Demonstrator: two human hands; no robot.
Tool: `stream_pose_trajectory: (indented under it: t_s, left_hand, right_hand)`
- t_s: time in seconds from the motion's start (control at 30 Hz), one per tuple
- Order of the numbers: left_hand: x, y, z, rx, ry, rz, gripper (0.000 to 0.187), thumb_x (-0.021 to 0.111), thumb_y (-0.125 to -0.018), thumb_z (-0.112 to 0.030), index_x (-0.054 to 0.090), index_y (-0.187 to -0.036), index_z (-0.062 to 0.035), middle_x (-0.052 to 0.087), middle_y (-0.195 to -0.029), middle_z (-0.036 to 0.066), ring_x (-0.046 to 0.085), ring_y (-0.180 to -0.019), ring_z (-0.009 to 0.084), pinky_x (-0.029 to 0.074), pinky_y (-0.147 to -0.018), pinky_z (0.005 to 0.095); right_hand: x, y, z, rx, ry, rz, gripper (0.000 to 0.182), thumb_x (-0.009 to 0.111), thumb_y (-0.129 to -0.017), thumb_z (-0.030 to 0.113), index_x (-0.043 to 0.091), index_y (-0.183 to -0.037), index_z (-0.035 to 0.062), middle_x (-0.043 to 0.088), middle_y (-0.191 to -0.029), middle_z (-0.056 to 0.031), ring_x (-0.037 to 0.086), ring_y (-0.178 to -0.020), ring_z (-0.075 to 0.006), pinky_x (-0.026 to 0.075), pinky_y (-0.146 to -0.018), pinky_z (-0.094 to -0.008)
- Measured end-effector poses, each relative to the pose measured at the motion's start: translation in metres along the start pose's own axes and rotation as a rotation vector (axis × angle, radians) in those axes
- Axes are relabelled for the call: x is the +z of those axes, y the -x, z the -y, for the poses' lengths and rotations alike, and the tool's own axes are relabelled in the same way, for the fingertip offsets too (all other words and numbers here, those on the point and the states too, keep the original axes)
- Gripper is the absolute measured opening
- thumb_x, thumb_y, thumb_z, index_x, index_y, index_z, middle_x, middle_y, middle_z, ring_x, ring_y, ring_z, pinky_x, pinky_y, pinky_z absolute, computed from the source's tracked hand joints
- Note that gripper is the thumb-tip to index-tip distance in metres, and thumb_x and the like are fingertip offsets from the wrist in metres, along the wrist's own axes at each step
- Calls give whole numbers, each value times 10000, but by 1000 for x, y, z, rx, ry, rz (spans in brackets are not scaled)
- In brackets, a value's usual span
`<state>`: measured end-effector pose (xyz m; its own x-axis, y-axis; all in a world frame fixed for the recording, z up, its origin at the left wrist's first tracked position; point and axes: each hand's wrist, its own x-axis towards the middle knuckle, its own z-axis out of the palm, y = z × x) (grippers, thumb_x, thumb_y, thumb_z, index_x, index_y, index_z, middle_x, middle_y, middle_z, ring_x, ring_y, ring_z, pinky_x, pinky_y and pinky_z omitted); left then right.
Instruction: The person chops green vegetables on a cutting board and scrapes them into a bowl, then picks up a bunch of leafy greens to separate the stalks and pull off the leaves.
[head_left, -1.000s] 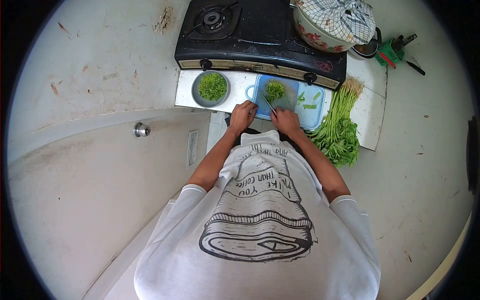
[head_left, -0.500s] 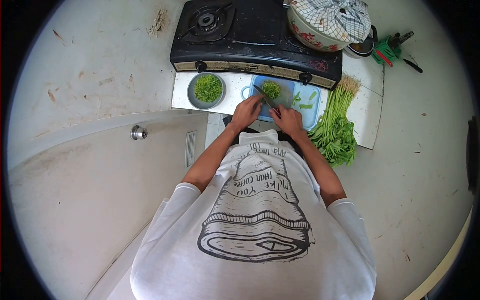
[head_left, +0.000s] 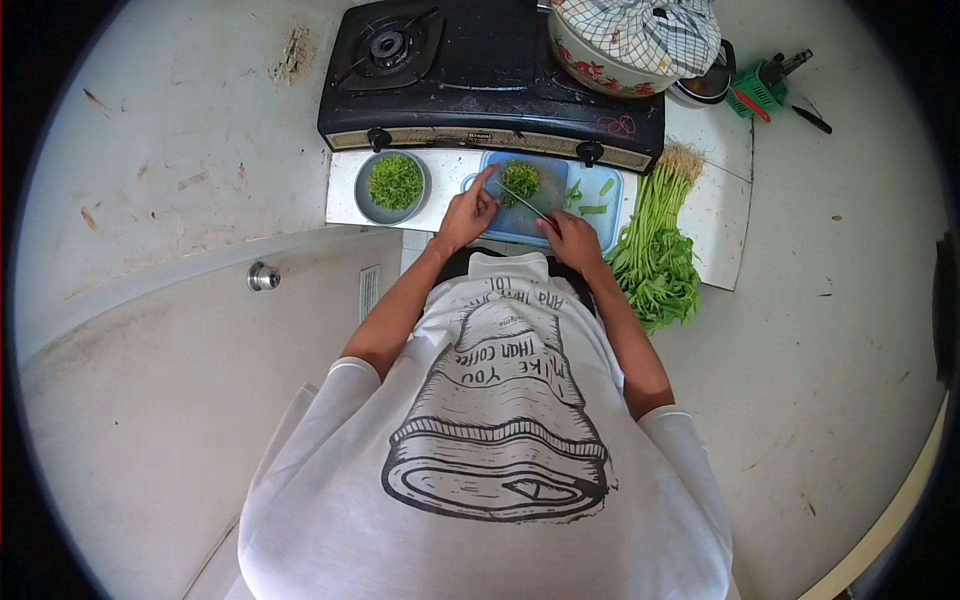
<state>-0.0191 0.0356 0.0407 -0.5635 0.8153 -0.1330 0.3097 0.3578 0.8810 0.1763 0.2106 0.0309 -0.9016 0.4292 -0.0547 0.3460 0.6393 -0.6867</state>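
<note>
Greens (head_left: 521,181) lie in a small, crumbly heap on the smooth blue board (head_left: 552,188), beside flat leaf scraps; more fill the round grey bowl (head_left: 422,205) to my left. My right hand (head_left: 573,241) is closed around the handle of the knife (head_left: 525,204). My left hand (head_left: 464,217) has its forefinger stretched out and the other fingers bent, near the blade; whether it touches the blade, I can't tell. The knife's straight, slender length slants across the board, tip pointing forward and left, at the heap's near edge.
</note>
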Motion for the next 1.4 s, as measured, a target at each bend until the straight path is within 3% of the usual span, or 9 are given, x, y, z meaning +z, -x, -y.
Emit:
stream_pose_trajectory:
  t_s: [0.17, 0.37, 0.47, 0.67, 0.87, 1.17, 1.27, 1.4]
  left_hand:
    - [-9, 5, 28, -62, -18, -91, 659, 685, -965, -103, 391, -1555, -118, 685, -791, 101, 645, -663, 187, 528, -674, 337]
    - [-19, 2, 49, -113, 10, -73, 464, 611, -1026, -123, 492, -1474, -100, 719, -799, 90, 658, -645, 144, 546, -657, 327]
    - [-22, -5, 50, -107, 61, -71, 407, 587, -1044, -136, 525, -1444, -91, 726, -805, 91, 670, -660, 139, 550, -653, 322]
    - [-30, -19, 45, -64, 50, -2, 386, 612, -1039, -162, 559, -1414, -93, 732, -810, 93, 715, -710, 158, 559, -665, 315]
    - [-40, -24, 25, -66, -32, 63, 533, 701, -992, -266, 508, -1469, -126, 736, -816, 102, 729, -740, 172, 569, -714, 336]
    - [-32, -24, 10, 19, 62, 123, 737, 735, -967, -257, 348, -1584, -140, 693, -792, 95, 662, -695, 196, 537, -698, 335]
    - [-29, -23, 2, 22, 70, 151, 744, 739, -965, -254, 347, -1587, -137, 691, -791, 87, 659, -697, 196, 534, -696, 339]
    - [-25, -25, 3, 42, 48, 164, 693, 735, -966, -244, 393, -1555, -115, 691, -791, 89, 660, -697, 200, 534, -687, 348]
  right_hand:
    - [-10, 9, 1, 111, -19, 48, 366, 611, -1011, 369, 684, -918, 22, 715, -882, -192, 688, -804, -414, 534, -730, -503]
    - [-3, 9, 1, 26, 34, 159, 349, 629, -998, 376, 693, -913, 43, 713, -850, -184, 689, -788, -398, 535, -720, -494]
    - [9, 0, -7, -86, 65, 121, 354, 630, -993, 393, 700, -914, 55, 716, -847, -172, 691, -788, -385, 530, -721, -489]
    - [11, -31, -8, -18, 186, 62, 380, 629, -984, 431, 718, -931, 65, 724, -856, -166, 696, -797, -386, 534, -731, -491]
    - [-24, -40, 24, 176, 40, 141, 407, 640, -977, 446, 757, -954, 57, 732, -839, -191, 700, -810, -418, 553, -755, -500]
    - [-29, -32, 26, 342, -201, 103, 469, 625, -1015, 432, 714, -959, -26, 653, -721, -226, 646, -683, -403, 493, -666, -448]
    - [-9, -24, 11, 392, -273, 60, 486, 622, -1034, 426, 713, -920, -37, 622, -649, -103, 569, -583, -171, 450, -588, -346]
    - [1, -5, 16, 485, -387, -6, 510, 601, -1043, 439, 711, -927, -45, 619, -643, -78, 569, -581, -146, 447, -581, -320]
